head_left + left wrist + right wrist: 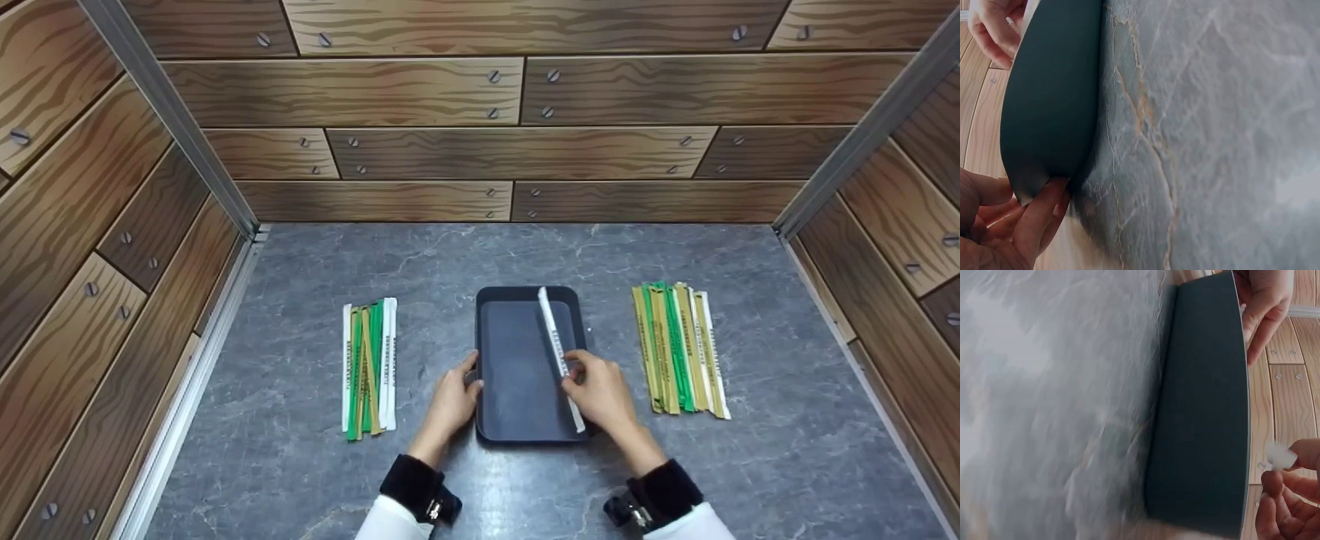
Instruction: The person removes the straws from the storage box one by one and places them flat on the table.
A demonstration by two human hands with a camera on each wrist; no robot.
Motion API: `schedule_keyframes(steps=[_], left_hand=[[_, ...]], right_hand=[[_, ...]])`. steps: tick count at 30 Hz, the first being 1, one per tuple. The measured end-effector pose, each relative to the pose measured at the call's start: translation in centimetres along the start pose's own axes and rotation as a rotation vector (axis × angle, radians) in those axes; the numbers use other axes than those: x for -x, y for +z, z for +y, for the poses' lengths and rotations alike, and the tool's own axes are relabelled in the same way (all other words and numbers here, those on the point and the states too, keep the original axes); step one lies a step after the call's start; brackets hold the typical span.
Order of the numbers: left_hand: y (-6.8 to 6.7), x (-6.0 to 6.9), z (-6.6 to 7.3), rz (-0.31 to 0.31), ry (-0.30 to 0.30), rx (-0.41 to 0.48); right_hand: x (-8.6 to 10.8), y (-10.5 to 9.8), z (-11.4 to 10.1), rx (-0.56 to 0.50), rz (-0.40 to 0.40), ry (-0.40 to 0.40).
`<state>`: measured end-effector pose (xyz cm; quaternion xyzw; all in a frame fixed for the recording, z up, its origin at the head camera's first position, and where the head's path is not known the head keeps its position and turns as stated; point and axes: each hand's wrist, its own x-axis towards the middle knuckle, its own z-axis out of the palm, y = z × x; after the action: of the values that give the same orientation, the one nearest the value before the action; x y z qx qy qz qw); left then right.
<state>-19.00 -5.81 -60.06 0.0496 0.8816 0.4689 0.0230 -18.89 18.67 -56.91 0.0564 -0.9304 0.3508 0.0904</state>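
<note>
My right hand pinches a white paper-wrapped straw between thumb and fingers. The straw slants over the right side of a dark rectangular tray. Its white end shows at the fingertips in the right wrist view. At the tray's left wall, my left hand grips the rim. In the left wrist view its fingers press the tray's outer side, and the thumb lies at the rim.
Left of the tray lies a bundle of green, gold and white wrapped sticks. A second such bundle is on the right. Both lie on a grey marbled tabletop. Wood-patterned walls stand at the back and sides.
</note>
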Motion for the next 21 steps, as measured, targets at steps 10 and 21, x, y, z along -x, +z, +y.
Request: schedule_keyframes(steps=[10,21], left_hand=[[-0.1,0.1,0.0,0.013,0.013,0.004],[0.0,0.1,0.0,0.015,0.019,-0.003]], right_hand=[[0.0,-3.9,3.8,-0.110,0.070,0.164],[-0.6,-8.4,9.4,0.081,0.112,0.251]])
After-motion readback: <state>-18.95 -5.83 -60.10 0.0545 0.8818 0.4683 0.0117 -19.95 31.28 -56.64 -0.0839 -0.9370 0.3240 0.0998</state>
